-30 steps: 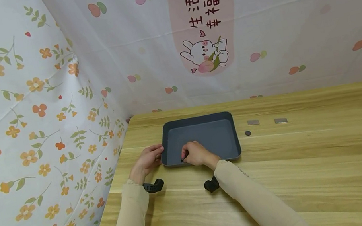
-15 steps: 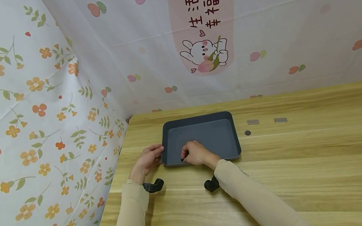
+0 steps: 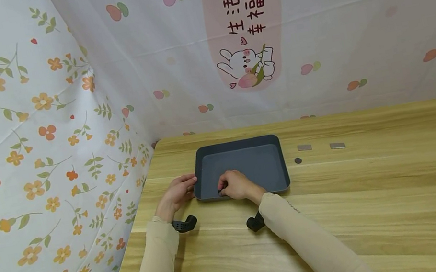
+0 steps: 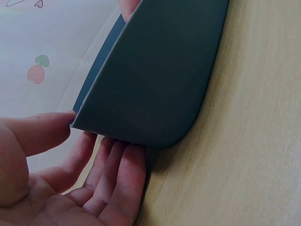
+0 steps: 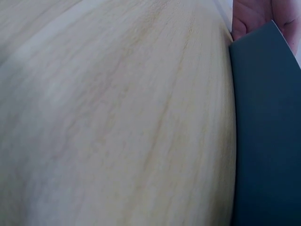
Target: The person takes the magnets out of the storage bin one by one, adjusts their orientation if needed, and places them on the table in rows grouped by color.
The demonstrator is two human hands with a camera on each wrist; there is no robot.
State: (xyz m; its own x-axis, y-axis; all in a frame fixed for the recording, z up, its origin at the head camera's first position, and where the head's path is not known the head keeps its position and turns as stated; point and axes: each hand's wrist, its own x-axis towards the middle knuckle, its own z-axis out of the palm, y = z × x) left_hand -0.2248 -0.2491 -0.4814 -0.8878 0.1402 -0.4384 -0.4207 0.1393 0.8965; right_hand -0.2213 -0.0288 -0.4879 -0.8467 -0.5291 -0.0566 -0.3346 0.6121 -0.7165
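A dark grey rectangular pan (image 3: 258,163) with raised walls lies on the table. My left hand (image 3: 180,192) holds its left end; in the left wrist view the thumb (image 4: 47,132) is on the rim and the fingers (image 4: 127,174) bend against the outer wall. Inside the pan, by its front wall, my right hand (image 3: 236,184) pinches a small dark piece (image 3: 220,192), mostly covered by the fingers, so I cannot tell its kind. The right wrist view has the pan's outer wall (image 5: 268,127), with part of the left hand (image 5: 254,16) beyond its corner.
To the right of the pan, two small flat grey rectangles (image 3: 304,147) and a small dark disc (image 3: 298,160) lie on the wooden table (image 3: 387,203). Patterned cloth (image 3: 340,36) hangs behind the table and along its left side.
Both hands stay in place at the pan. The dark piece under the right fingertips shows slightly differently; the pan and the loose pieces have not moved.
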